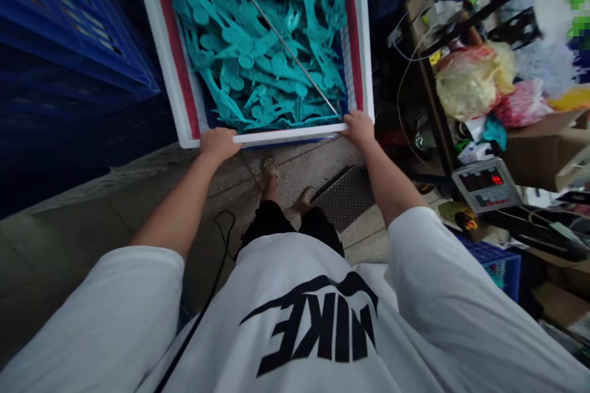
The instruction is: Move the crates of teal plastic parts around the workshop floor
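Note:
A crate point(290, 135) with a white rim and red bands inside is at the top centre, filled with teal plastic parts point(262, 55). My left hand point(220, 143) is closed round the near rim at its left side. Near the right corner of the same rim, my right hand point(359, 129) grips it with the fingers over the edge. A thin light rod or strap point(281, 37) runs diagonally across the parts and ends by my right hand.
Blue crates point(83, 31) stand at the left. A shelf at the right holds plastic bags point(470, 83), a cardboard box point(534, 150) and a scale display point(486, 184). A metal plate point(345, 196) lies on the floor, and a black cord point(225, 245) hangs at the left.

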{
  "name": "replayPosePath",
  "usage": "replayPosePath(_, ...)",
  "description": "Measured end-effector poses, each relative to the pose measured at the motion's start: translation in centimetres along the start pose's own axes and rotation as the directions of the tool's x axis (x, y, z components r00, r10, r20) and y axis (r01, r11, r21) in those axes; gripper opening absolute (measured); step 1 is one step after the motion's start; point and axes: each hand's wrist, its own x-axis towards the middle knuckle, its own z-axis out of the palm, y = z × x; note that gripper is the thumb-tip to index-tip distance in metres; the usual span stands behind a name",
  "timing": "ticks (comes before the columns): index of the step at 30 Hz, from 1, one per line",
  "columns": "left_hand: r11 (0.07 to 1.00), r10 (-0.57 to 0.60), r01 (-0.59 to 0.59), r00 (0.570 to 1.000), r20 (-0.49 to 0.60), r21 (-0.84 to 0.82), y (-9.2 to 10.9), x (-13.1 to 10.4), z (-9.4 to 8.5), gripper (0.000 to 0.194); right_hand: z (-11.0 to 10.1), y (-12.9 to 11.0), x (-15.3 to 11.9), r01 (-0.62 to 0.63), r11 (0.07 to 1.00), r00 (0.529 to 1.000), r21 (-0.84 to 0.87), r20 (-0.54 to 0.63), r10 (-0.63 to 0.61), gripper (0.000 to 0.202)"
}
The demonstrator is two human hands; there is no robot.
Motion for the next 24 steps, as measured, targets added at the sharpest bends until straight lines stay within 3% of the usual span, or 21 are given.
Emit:
replayPosePath(3,1.0,-0.008,0.008,0.998,0.057,0.012,1.1,-5.8,3.4,0.06,2.3,-3.1,-9.3,-0.048,0.998,0.999,0.035,0.021,0.047,0.052)
replayPosePath(5,1.0,-0.008,0.005,0.994,0.105,0.03,1.6,-8.7,4.7,0.06,3.3,-5.4,-14.8,-0.094,0.994,0.995,0.061,0.041,0.091,0.051)
replayPosePath(10,0.992,0.056,-0.075,0.984,0.168,0.104,-0.4,-13.0,6.7,0.059,5.7,-12.3,-24.5,-0.209,0.971,0.977,0.114,0.066,0.203,0.046)
replayPosePath(13,0.979,0.123,-0.143,0.982,0.14,0.146,-3.7,-14.5,8.4,0.058,7.6,-17.8,-28.4,-0.285,0.95,0.958,0.129,0.056,0.28,0.041)
replayPosePath(17,0.956,0.228,-0.24,0.97,0.085,0.169,-9.6,-15.4,10.6,0.054,9.8,-26.7,-32.1,-0.416,0.904,0.909,0.102,0.069,0.41,0.04)
replayPosePath(21,0.927,0.326,-0.333,0.943,0.067,0.171,-15.5,-16.6,12.1,0.053,10.7,-35.9,-35.2,-0.502,0.862,0.861,0.067,0.128,0.492,0.041)
replayPosePath(24,0.907,0.379,-0.388,0.922,0.085,0.166,-19.1,-19.0,13.3,0.049,10.9,-42.2,-37.8,-0.561,0.826,0.817,0.062,0.204,0.539,0.041)
